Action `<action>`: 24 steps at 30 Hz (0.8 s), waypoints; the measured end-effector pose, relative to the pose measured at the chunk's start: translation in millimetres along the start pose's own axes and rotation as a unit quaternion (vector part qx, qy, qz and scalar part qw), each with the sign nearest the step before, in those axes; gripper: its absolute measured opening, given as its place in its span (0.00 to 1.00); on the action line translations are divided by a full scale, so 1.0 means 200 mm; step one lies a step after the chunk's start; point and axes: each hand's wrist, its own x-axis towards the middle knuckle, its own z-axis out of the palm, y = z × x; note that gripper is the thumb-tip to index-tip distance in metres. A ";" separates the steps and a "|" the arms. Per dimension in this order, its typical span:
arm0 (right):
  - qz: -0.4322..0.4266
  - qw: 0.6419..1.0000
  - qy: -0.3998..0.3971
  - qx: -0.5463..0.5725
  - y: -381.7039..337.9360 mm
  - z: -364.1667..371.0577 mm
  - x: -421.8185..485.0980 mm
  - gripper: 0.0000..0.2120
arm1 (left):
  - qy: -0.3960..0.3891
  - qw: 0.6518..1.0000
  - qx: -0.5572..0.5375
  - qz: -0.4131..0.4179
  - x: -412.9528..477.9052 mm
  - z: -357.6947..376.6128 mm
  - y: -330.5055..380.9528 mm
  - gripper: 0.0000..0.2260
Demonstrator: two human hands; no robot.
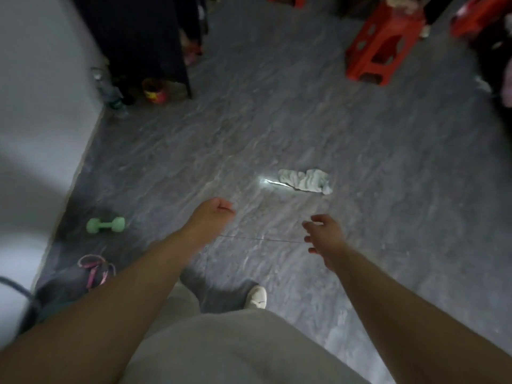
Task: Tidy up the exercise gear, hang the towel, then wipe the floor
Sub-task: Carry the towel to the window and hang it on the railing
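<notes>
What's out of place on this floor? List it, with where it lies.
A crumpled pale towel lies mid-floor, unhung. A green dumbbell lies by the white wall, with a tangle of pink cord nearer the camera. Nothing looks broken.

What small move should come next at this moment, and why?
Probably lower the left hand toward the mint-green dumbbell near the white wall: both it and the right hand hold nothing, and the dumbbell, pink looped cords and crumpled white towel lie untouched on the grey floor.
</notes>
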 end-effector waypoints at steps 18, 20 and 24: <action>0.108 0.983 0.075 0.130 0.12 -0.66 0.43 0.14 | -0.140 0.986 0.079 0.052 0.55 0.78 0.67 0.10; 0.123 0.980 0.087 0.131 0.05 -0.68 0.54 0.14 | -0.146 0.985 0.077 0.045 0.70 0.79 0.75 0.08; 0.151 0.974 0.107 0.131 -0.10 -0.70 0.76 0.14 | -0.159 0.984 0.074 0.023 0.99 0.80 0.91 0.12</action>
